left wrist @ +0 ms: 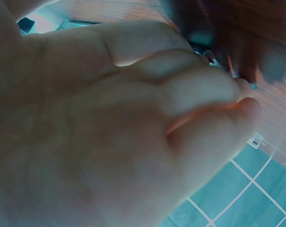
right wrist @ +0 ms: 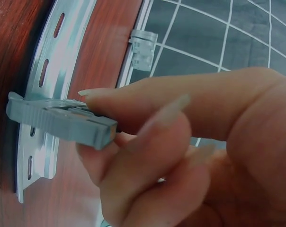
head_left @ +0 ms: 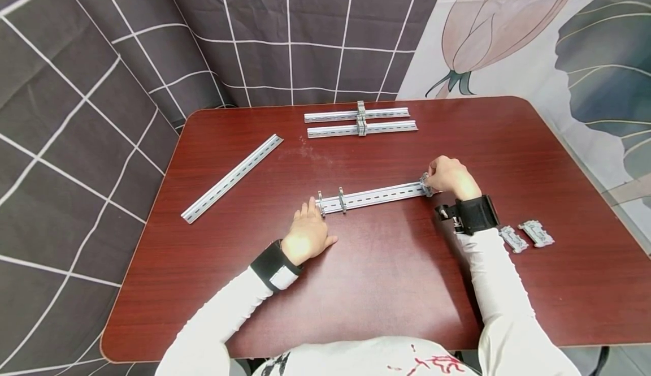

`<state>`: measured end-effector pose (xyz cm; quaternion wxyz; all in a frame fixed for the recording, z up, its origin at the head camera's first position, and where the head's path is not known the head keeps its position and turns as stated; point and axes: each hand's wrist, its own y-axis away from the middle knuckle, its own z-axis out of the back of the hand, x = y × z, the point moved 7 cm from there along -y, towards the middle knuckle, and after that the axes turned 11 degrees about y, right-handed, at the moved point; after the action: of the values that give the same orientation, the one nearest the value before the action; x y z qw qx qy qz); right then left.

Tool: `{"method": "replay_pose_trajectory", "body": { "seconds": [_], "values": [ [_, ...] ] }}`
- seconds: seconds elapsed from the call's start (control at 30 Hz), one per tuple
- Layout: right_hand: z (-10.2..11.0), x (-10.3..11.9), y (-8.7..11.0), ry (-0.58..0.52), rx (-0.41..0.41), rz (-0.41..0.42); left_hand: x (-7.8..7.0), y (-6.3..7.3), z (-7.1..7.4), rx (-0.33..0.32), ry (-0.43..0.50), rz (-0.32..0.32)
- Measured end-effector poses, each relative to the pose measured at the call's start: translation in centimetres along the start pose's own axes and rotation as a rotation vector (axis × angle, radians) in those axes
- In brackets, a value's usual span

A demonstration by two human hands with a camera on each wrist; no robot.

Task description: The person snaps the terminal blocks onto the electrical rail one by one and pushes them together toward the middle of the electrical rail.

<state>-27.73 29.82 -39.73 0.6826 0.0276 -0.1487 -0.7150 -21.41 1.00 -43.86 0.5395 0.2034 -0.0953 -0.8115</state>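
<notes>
Head view. Your left hand (head_left: 307, 233) lies flat on the red-brown desk (head_left: 386, 285), fingers straight and loose, tips touching the left end of the slotted metal rail (head_left: 373, 196) that runs across the middle. Two clips (head_left: 330, 202) stand on that rail just beside your fingertips. Your right hand (head_left: 450, 176) is curled at the rail's right end, pinching a grey clip (head_left: 425, 184); your fingers hide most of it. Two loose clips (head_left: 526, 236) lie on the desk beside your right wrist strap. A bare rail (head_left: 232, 178) lies slanted at the left. A pair of rails (head_left: 360, 121) sits at the far edge, joined by a clip across the middle. Your sleeves are cut off by the lower frame edge.

Left wrist view. Your palm and fingers (left wrist: 181, 90) fill nearly the whole picture, straight and pressed side by side. A blurred strip of desk (left wrist: 256, 38) shows above; the rail end cannot be made out.

Right wrist view. Your thumb and forefinger (right wrist: 171, 104) clamp the grey clip (right wrist: 62, 122), which sits crosswise over the rail (right wrist: 48, 75) near its end. Whether it has seated on the rail edge is hidden. The far pair of rails, with its clip (right wrist: 143, 47), is blurred behind.
</notes>
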Motion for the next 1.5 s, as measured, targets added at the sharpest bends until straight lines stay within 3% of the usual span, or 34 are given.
{"method": "replay_pose_trajectory", "body": {
  "seconds": [0.23,0.47,0.7,1.07,1.5],
  "values": [
    [0.4,0.3,-0.6,-0.004,-0.022,0.032,0.1,-0.1,0.2,0.007,0.004,0.013],
    [-0.7,0.1,-0.6,-0.045,0.016,0.04,0.0,0.4,-0.2,-0.012,-0.025,-0.01],
    [-1.4,0.2,-0.2,-0.066,0.004,0.057,0.2,0.6,-0.6,-0.024,0.0,0.002],
    [-0.4,0.3,0.8,-0.029,0.072,0.018,0.0,0.4,-0.6,-0.019,0.016,0.007],
    [0.5,0.6,0.9,-0.011,0.017,0.011,0.0,0.0,-0.1,-0.02,0.012,0.002]
  ]
}}
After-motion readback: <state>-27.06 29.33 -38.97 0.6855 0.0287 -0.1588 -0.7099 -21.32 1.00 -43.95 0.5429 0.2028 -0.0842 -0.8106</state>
